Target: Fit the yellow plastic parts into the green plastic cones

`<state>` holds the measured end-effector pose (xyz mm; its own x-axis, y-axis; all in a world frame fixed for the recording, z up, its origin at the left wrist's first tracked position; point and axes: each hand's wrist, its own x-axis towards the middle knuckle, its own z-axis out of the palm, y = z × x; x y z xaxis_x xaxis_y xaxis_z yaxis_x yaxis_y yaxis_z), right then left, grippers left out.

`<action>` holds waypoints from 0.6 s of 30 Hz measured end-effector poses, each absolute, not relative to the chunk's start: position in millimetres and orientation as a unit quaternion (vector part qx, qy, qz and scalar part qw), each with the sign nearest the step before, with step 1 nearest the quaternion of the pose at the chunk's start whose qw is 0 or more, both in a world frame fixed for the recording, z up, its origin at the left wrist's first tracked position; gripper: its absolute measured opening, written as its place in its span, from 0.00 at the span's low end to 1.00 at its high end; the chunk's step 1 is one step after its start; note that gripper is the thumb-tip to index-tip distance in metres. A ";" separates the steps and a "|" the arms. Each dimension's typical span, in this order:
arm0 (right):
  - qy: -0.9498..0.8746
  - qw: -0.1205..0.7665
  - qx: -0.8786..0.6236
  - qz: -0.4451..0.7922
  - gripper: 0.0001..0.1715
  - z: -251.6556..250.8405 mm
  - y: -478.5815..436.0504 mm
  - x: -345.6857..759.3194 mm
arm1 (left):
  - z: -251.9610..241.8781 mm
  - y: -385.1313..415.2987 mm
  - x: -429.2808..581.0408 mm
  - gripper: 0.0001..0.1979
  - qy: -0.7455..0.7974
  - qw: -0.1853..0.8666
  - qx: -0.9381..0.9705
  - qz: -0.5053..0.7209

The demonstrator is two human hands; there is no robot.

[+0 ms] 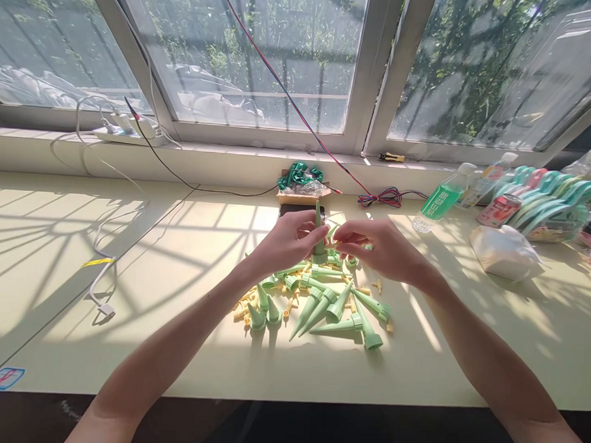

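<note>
My left hand [295, 238] is closed round a green cone [318, 216], which stands roughly upright with its tip above the fingers. Just to its right, my right hand [373, 246] is pinched, fingertips near the cone; what it holds is too small and hidden to make out. Below both hands a pile of green cones [339, 303] lies on the pale table [196, 361], some on their sides and a few standing. Small yellow pieces [288, 307] are scattered among them.
Behind the hands is a small cardboard box [301, 198] with green material. To the right are a coiled cable [387, 197], a green-labelled bottle [441, 200], a can [499, 209], a white packet [504, 251] and teal-handled items [553, 203]. A white cable [99, 239] lies left.
</note>
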<state>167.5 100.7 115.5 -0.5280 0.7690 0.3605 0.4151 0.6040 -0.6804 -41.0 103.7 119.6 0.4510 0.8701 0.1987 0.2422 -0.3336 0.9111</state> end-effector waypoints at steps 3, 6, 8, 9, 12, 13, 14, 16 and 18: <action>-0.838 0.324 -0.350 0.266 0.09 116.6 99.6 167.3 | 119.0 103.9 -40.9 0.13 0.379 0.434 0.732 0.363; -0.840 0.319 -0.352 0.262 0.11 116.9 98.8 167.3 | 118.9 103.9 -40.8 0.14 0.381 0.430 0.735 0.361; -0.840 0.316 -0.358 0.258 0.11 116.5 98.8 167.2 | 119.3 103.7 -40.7 0.15 0.382 0.428 0.736 0.359; -0.840 0.315 -0.359 0.257 0.11 116.3 98.9 167.1 | 119.5 103.5 -40.6 0.15 0.382 0.427 0.737 0.358; -0.840 0.314 -0.362 0.255 0.13 115.7 99.3 166.7 | 120.0 102.8 -40.4 0.16 0.381 0.429 0.738 0.356; -0.840 0.312 -0.363 0.255 0.13 115.6 99.3 166.6 | 120.0 102.6 -40.3 0.16 0.380 0.429 0.738 0.356; -0.840 0.310 -0.364 0.256 0.14 115.6 99.4 166.6 | 119.9 102.5 -40.3 0.16 0.380 0.429 0.738 0.356; -0.839 0.307 -0.367 0.259 0.15 115.5 99.6 167.1 | 119.6 102.4 -40.5 0.16 0.379 0.430 0.738 0.356; -0.840 0.299 -0.367 0.265 0.14 114.9 100.3 168.5 | 119.0 102.9 -41.0 0.15 0.379 0.433 0.736 0.357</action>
<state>168.5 100.3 114.9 -0.5510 0.7757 0.3078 0.4587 0.5896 -0.6648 -41.0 102.9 119.0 0.4572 0.8671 0.1978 0.2486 -0.3382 0.9077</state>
